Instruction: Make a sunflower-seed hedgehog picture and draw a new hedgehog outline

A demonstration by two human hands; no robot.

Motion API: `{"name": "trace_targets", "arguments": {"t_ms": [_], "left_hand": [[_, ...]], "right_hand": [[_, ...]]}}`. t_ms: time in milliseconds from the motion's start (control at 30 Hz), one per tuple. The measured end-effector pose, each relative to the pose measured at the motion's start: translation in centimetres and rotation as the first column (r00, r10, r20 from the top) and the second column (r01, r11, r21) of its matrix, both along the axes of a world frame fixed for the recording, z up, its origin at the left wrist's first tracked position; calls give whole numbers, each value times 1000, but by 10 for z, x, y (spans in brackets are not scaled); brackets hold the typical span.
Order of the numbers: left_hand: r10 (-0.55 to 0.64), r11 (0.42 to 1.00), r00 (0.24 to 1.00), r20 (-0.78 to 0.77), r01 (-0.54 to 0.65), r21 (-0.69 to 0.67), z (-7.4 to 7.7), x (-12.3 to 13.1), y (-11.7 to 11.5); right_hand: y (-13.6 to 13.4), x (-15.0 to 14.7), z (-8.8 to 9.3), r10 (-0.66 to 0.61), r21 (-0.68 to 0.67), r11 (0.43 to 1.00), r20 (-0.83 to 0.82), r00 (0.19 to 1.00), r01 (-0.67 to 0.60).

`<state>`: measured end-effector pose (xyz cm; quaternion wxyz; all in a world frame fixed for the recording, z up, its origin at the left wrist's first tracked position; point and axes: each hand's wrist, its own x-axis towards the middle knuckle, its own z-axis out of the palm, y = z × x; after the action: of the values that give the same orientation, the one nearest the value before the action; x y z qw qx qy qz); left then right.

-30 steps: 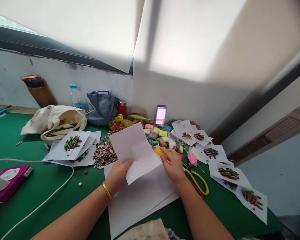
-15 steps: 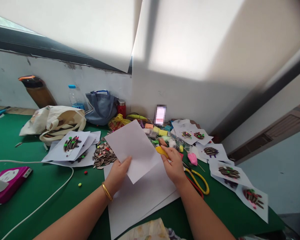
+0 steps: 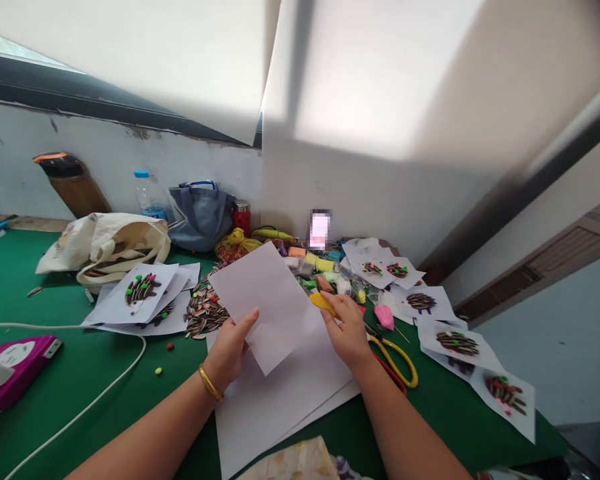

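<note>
My left hand (image 3: 229, 353) pinches the lower left edge of a blank white sheet (image 3: 267, 303) and holds it tilted above a stack of white paper (image 3: 280, 400) on the green table (image 3: 80, 373). My right hand (image 3: 346, 328) rests on the stack's right side, fingers curled around a yellow object (image 3: 321, 301) that sticks out past the thumb. A gold bangle circles my left wrist. Yellow-handled scissors (image 3: 397, 357) lie just right of my right hand.
A pile of striped sunflower seeds (image 3: 205, 310) lies left of the sheet. Seed-decorated papers sit at left (image 3: 143, 290) and right (image 3: 455, 343). Clay pieces, a phone (image 3: 320, 230), bags and bottles line the wall. A white cable (image 3: 105, 387) and a pink box (image 3: 15, 360) lie at left.
The held sheet has flattened out from a creased shape and shifted slightly left. My left thumb now sits higher on its edge. My right hand has barely moved.
</note>
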<state>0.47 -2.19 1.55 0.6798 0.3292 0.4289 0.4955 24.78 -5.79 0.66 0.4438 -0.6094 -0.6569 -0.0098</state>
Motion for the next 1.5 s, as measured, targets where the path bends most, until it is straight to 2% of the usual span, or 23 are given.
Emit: {"name": "trace_targets", "arguments": {"t_ms": [100, 300, 700, 1000, 1200, 1500], "left_hand": [[-6, 1000, 999, 40, 5, 12, 2, 2, 1], [39, 999, 999, 6, -40, 4, 2, 4, 1], [67, 997, 998, 9, -67, -35, 3, 3, 1], [50, 999, 999, 14, -49, -13, -6, 3, 4], [63, 997, 998, 31, -62, -40, -4, 4, 4], [15, 1000, 1000, 9, -15, -21, -7, 4, 3]], "right_hand": [[0, 0, -2, 0, -5, 1000, 2, 1000, 0], [1, 0, -5, 23, -41, 999, 4, 1000, -23], [2, 2, -4, -7, -37, 999, 40, 999, 8], [4, 1, -6, 11, -56, 998, 30, 999, -9], [5, 4, -6, -7, -42, 999, 32, 999, 9], [4, 2, -7, 8, -73, 997, 37, 999, -5]]}}
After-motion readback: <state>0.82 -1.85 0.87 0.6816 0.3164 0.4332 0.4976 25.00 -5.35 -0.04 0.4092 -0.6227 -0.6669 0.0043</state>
